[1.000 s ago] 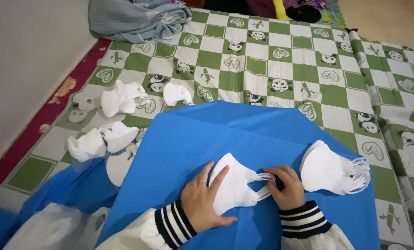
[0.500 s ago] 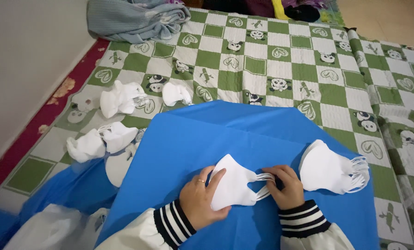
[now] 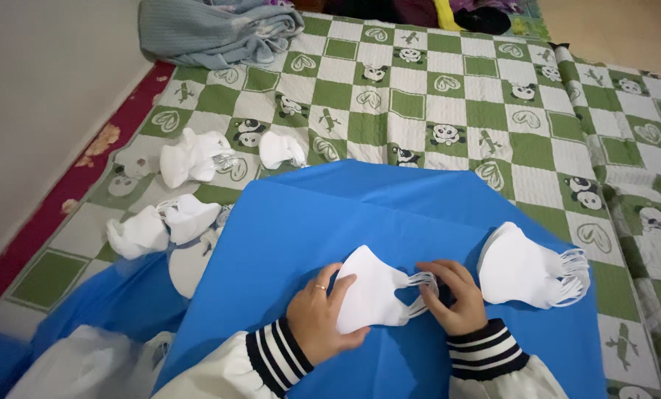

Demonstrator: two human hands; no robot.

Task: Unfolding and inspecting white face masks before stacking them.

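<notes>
A green-and-white checked quilt is covering most of the view, running from 9 o'clock across the top to 3 o'clock, with a red patterned border lying along its left edge. A blue sheet is spreading over the quilt from the centre down to 6 o'clock, and a second blue fold is trailing off toward 8 o'clock. A grey blanket is lying bunched at 11 o'clock. A white bag is sitting at 7 o'clock, its edge cut off by the frame. A stack of white masks is resting on the sheet at 4 o'clock, ear loops pointing right. Loose masks are lying scattered on the quilt around 9 and 10 o'clock, some just beside the sheet's left edge. On the sheet near 6 o'clock, a folded white mask is lying flat. The left hand is lying open, fingers spread, pressing on the mask's left half. The right hand is curling its fingers and pinching the mask's ear loops at the right edge.
</notes>
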